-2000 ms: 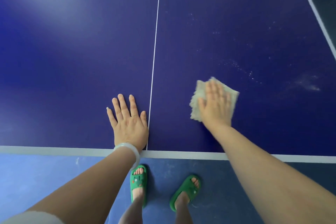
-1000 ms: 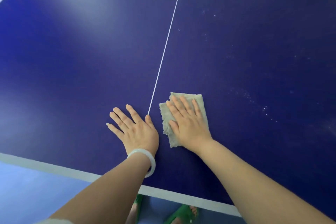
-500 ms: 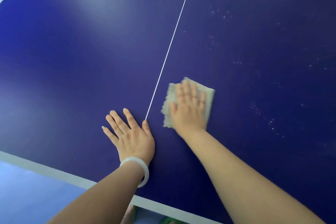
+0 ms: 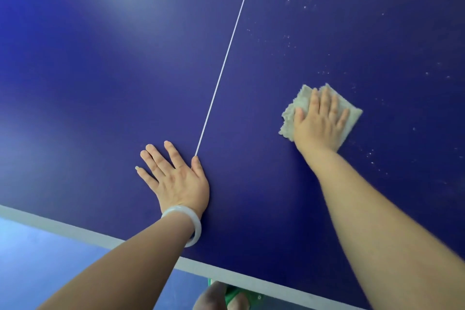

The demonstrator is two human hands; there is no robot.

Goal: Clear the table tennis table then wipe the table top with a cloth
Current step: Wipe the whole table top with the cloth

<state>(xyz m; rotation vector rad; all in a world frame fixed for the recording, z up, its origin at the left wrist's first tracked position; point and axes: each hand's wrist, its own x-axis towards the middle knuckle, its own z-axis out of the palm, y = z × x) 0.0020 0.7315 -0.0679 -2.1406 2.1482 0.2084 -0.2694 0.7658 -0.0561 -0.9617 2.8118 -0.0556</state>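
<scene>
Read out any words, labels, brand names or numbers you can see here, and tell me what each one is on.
None: no words, numbers or logos can be read anywhere in this view.
The table top shows only plain white lines and pale specks.
The cloth and the bracelet are unmarked.
The green slipper is mostly hidden; nothing legible on it.

Right of the centre line (image 4: 226,58), the right hand (image 4: 318,126) covers the middle of the cloth (image 4: 353,116) (only its frayed borders show). Farther right of the line, pale specks (image 4: 302,5) are too small to identify. The right forearm (image 4: 377,221) is blurred and cut off. The line's near end vanishes under the left hand (image 4: 176,181). Nearer than that, a green slipper (image 4: 231,294) is mostly hidden under the counter (image 4: 100,83).
</scene>
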